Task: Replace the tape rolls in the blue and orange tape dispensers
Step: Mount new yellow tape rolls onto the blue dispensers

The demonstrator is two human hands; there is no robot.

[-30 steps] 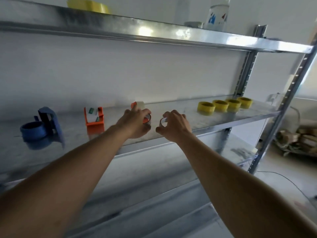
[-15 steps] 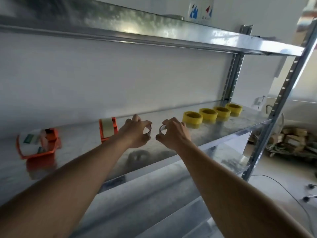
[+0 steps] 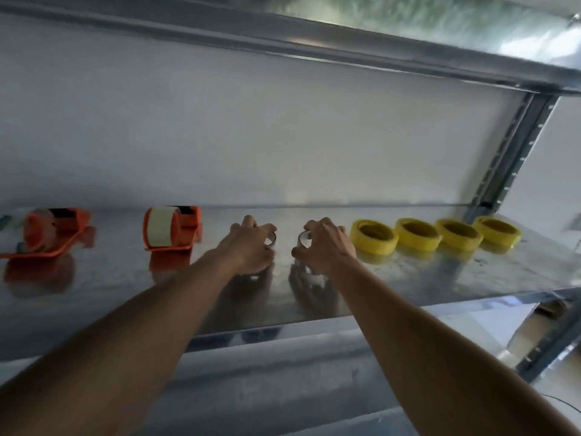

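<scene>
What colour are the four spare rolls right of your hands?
Yellow, all four spare rolls, clearest in the head view.

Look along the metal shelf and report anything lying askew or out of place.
The far-left orange dispenser lies tipped on its side, while the second orange dispenser stands upright. The four yellow tape rolls lie flat in a neat row. Nothing is spilled.

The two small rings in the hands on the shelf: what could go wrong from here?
1. Each hand, left hand and right hand, pinches only a small ring with the fingertips; one may slip and roll off the shelf.
2. The right hand is close to the nearest yellow tape roll, so a sideways move may knock the row.
3. The orange tape dispenser stands beside the left forearm; pulling back may bump it.
</scene>
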